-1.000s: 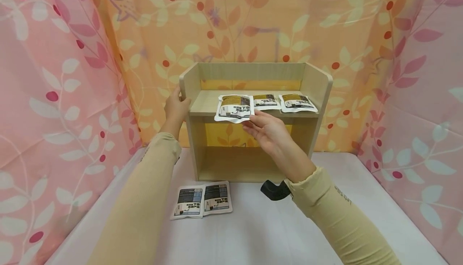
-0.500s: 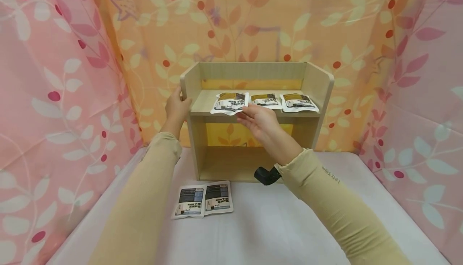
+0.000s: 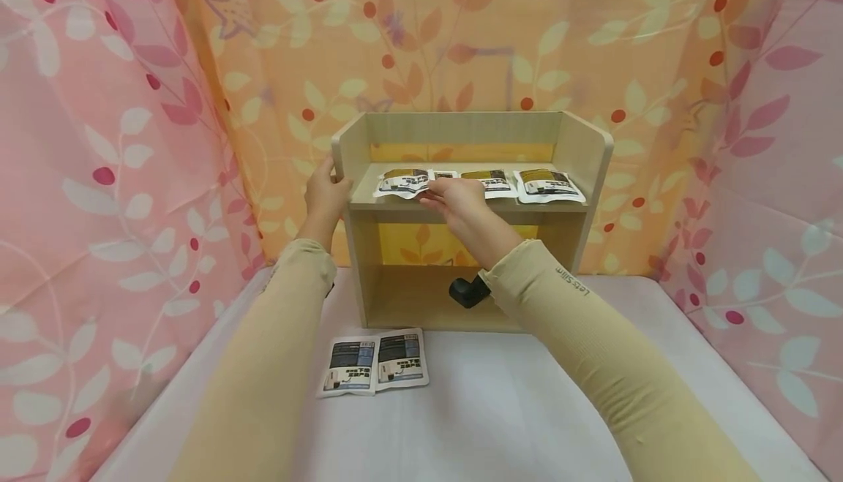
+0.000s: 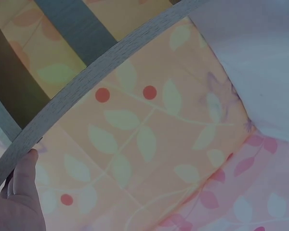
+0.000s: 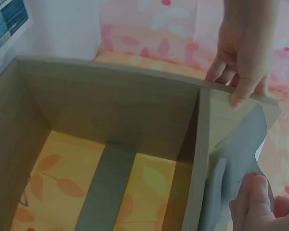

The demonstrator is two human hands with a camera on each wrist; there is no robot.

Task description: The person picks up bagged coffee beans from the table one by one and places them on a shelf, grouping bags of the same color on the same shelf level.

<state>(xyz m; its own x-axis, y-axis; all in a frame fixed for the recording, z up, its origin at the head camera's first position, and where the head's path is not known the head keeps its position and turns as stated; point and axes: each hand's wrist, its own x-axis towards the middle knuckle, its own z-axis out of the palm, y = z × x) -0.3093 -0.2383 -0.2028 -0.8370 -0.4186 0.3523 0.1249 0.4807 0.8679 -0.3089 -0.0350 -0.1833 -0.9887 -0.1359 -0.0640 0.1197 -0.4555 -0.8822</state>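
Note:
My left hand [image 3: 326,200] grips the left side panel of a small wooden shelf [image 3: 464,128]; in the left wrist view its fingers [image 4: 25,178] lie on both sides of the panel's edge. My right hand [image 3: 464,208] pinches the near right corner of a flat white packet [image 3: 403,181] with a printed label, held at the left of the upper board. In the right wrist view that packet [image 5: 248,144] looks grey and tilted, thumb and fingers at its edge. Alongside on the board lie a middle packet [image 3: 495,183], partly behind my hand, and a right packet [image 3: 548,185].
Two similar packets, one on the left [image 3: 349,366] and one on the right [image 3: 402,359], lie side by side on the white tabletop [image 3: 487,401] before the shelf. Flowered curtains [image 3: 421,43] surround the table. A black wrist mount [image 3: 469,292] hangs under my right sleeve.
My right hand has carried the packet left, away from me and onto the upper board, beside the middle packet. The left hand keeps its grip on the side panel.

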